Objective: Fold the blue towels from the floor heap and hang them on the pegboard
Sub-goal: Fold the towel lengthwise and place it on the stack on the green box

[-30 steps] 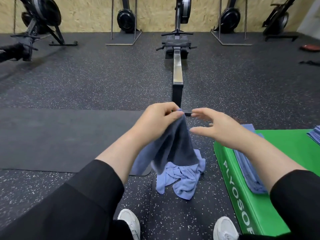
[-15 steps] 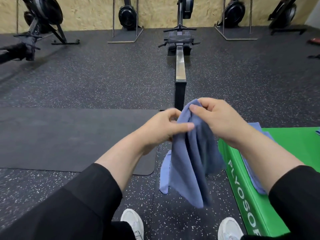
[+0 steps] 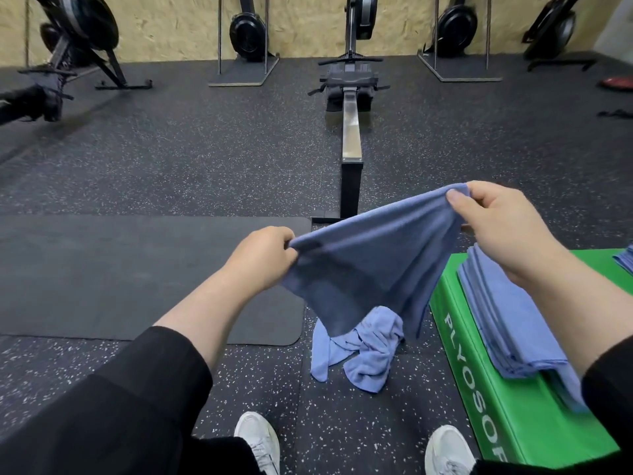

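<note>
Both hands pinch one blue towel [image 3: 370, 265] by its top edge, left hand [image 3: 262, 257] lower and right hand [image 3: 496, 228] higher, stretching it in the air above the floor heap [image 3: 363, 351], beside folded towels [image 3: 507, 320] on the green box [image 3: 524, 419].

Single head-worn view, wide-angle, facing forward and down — close over the arms; floor beyond

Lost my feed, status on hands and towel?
Left hand and right hand grip towel, spread in air. Heap below on floor. Nothing in the way.
</note>
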Tool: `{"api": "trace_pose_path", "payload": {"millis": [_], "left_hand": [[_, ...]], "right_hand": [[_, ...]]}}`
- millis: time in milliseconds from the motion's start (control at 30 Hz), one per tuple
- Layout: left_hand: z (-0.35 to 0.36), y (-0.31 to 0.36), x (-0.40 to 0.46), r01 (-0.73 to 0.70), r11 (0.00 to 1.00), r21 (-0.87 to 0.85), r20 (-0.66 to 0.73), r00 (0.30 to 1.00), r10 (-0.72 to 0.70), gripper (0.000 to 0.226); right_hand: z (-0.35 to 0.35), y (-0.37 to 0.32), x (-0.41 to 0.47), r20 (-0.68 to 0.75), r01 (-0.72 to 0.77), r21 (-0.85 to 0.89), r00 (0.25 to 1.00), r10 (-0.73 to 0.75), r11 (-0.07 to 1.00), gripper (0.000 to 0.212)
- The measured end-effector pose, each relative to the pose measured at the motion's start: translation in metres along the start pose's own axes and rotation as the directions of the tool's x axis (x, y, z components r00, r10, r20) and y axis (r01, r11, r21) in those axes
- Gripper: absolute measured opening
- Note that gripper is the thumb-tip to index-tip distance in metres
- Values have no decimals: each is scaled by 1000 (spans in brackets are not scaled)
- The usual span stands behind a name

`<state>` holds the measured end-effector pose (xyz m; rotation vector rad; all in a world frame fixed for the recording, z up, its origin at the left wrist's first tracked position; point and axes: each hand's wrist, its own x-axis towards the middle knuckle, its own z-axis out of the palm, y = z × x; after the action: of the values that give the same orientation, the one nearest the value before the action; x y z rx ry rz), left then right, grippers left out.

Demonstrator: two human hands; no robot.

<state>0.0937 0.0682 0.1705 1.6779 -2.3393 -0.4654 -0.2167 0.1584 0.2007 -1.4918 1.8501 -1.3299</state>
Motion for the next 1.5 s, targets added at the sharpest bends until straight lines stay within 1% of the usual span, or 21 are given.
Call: {"api": "trace_pose_path", "payload": {"millis": [67,167,233,300,367,433,500,567,700,767,867,933,1000,1067,1100,1133,1233,1300,1400,1500], "left_hand": [[-1,-8,0,0,1000,3,-51,999,0,11],[-4,-18,0,5,1000,-7,-154,988,-6,13],[-5,-21,2,26,998,-53,-233,972,-38,13],[-8,-22,4,41,985,-166,-289,953,-88,15],[-11,-21,4,42,945,-325,-304,941,-146,17],[-12,-19,4,34,899,-437,-309,933,-186,17],[-14,-17,2,15,875,-484,-312,931,-189,18],[-15,-16,2,-8,870,-493,-313,934,-169,20],[-15,-16,3,-36,888,-458,-320,939,-127,21],[-14,-19,6,-8,889,-458,-320,934,-157,23],[-13,-21,8,63,893,-446,-266,943,-199,24],[-11,-20,8,75,884,-462,-236,950,-204,24],[-7,-20,10,85,859,-504,-205,955,-215,24],[-5,-19,12,102,819,-565,-180,953,-243,25],[-3,-19,13,110,780,-616,-168,949,-267,28],[-2,-15,12,122,719,-685,-141,945,-295,29],[2,-1,11,162,483,-860,-30,930,-365,22],[7,8,11,200,391,-898,31,917,-397,21],[14,21,12,226,330,-917,70,904,-423,12],[20,35,15,199,309,-930,59,911,-408,15]], "right_hand": [[-3,9,-1,-22,-17,-32,1000,16,999,51],[-6,13,-6,-44,-20,-91,999,16,996,27],[-8,13,-9,-42,-28,-120,999,23,992,19],[-10,13,-12,-44,-51,-153,998,44,987,20],[-12,11,-15,-45,-63,-196,997,55,978,21],[-14,9,-17,-40,-63,-222,998,56,973,23],[-15,9,-18,-39,-61,-235,998,53,970,27],[-15,8,-18,-43,-62,-238,998,53,969,31],[-13,15,-11,-73,-62,-199,996,48,978,40],[-15,27,-4,-106,-109,-169,990,92,980,48],[-17,43,2,-113,-176,-52,979,170,983,55],[-15,38,0,-109,-225,45,967,229,973,54],[-11,29,-5,-64,-245,154,964,257,957,43],[-6,23,-7,-30,-257,199,963,268,946,29],[-4,23,-8,-16,-264,216,962,274,940,26],[-2,23,-8,-8,-269,227,961,278,936,24],[5,26,-9,1,-298,250,952,307,921,14],[13,27,-10,17,-339,257,938,346,905,14],[30,28,-8,38,-379,263,923,383,887,12],[48,25,-3,72,-389,274,920,385,879,15]]}}
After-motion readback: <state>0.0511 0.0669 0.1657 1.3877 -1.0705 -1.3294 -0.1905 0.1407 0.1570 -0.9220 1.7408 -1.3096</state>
